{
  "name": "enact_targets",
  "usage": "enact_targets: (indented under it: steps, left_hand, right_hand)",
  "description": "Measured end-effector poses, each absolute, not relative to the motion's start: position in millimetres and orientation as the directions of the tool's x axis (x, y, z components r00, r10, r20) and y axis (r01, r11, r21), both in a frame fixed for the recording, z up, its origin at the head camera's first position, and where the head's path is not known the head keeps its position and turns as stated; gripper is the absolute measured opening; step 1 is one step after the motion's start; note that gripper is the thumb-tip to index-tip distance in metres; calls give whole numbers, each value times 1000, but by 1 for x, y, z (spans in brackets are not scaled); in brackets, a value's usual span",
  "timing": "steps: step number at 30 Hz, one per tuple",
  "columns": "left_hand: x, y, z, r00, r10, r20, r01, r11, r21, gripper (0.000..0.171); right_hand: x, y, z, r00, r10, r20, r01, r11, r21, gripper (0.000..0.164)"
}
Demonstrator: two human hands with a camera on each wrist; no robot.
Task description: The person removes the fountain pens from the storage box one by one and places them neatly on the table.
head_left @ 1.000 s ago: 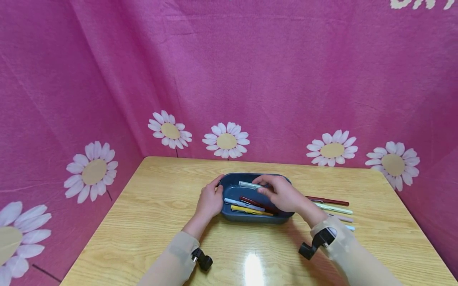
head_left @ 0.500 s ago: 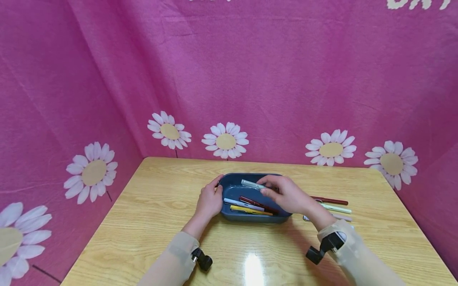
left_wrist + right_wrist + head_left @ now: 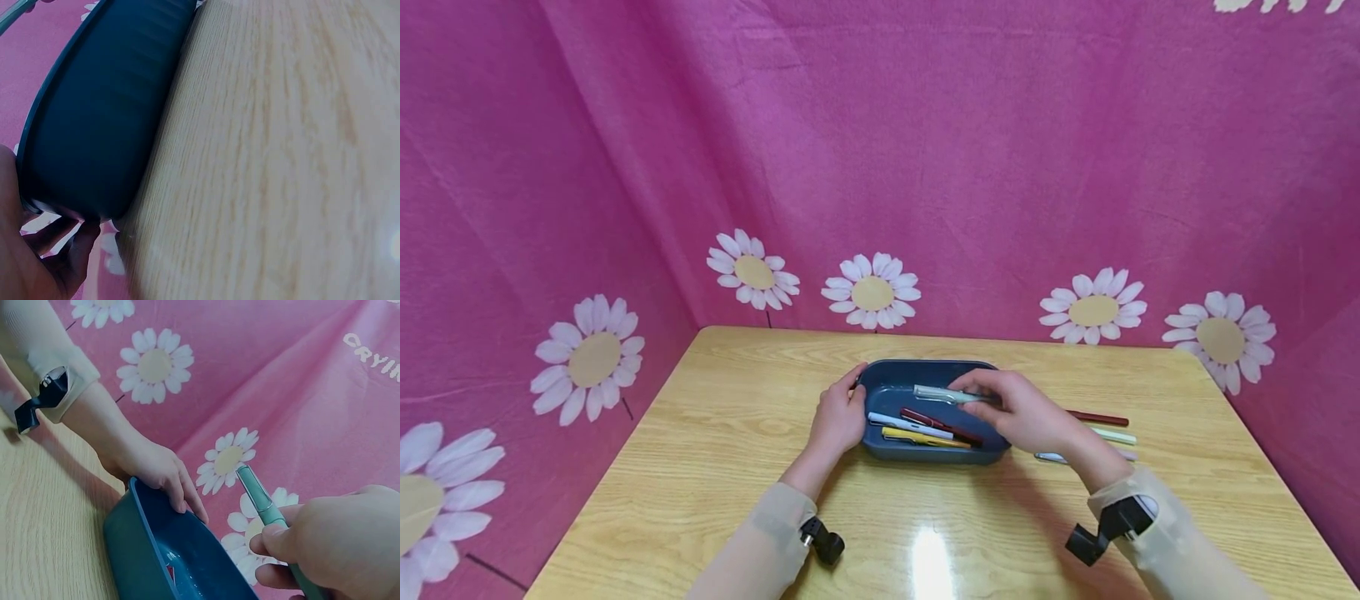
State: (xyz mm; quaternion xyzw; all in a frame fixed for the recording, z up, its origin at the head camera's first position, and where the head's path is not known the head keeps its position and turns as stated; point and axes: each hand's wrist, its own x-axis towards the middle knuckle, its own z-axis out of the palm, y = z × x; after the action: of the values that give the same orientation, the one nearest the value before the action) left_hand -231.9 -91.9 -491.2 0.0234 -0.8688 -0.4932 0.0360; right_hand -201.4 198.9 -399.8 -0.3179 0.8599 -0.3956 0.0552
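My left hand (image 3: 838,417) grips the left end of a dark blue oblong container (image 3: 880,452) at its rim; in the left wrist view, curled fingers touch the end wall of the container (image 3: 94,112). Over the container's inside, my right hand (image 3: 1022,408) pinches a pale green pen (image 3: 934,393). In the right wrist view, the clip end of this pen (image 3: 253,490) points away from the hand. Inside the container lie a pale blue pen (image 3: 895,422), a yellow pen (image 3: 921,438) and dark red pens (image 3: 925,418), partly overlapping.
On the wooden table (image 3: 737,400), right of the container, lie a dark red pen (image 3: 1101,418), a light green pen (image 3: 1115,436) and a pale lilac pen (image 3: 1051,457), partly behind the right forearm. A pink cloth (image 3: 970,167) with daisies hangs behind and beside the table.
My right hand has drifted right with the pale green pen, which stays over the container. The left hand keeps its hold on the container's left end.
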Motion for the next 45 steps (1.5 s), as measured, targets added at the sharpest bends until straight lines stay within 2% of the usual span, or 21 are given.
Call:
enact_targets:
  steps: [12, 22, 26, 45]
  left_hand:
    - [-232, -93, -492, -995, -71, 62, 16, 524, 852, 45]
    - [-232, -92, -492, -996, -76, 53, 7, 515, 857, 45]
    - [-231, -92, -491, -996, -72, 52, 7, 517, 856, 45]
    - [-231, -92, -488, -996, -67, 61, 16, 531, 847, 45]
  right_hand:
    - [-189, 217, -398, -813, -570, 122, -461, 501, -732, 24]
    - [-179, 238, -397, -803, -571, 168, -496, 485, -721, 23]
    - [-173, 250, -397, -820, -549, 165, -475, 489, -732, 24]
    - [-150, 308, -428, -858, -480, 183, -438, 498, -748, 24]
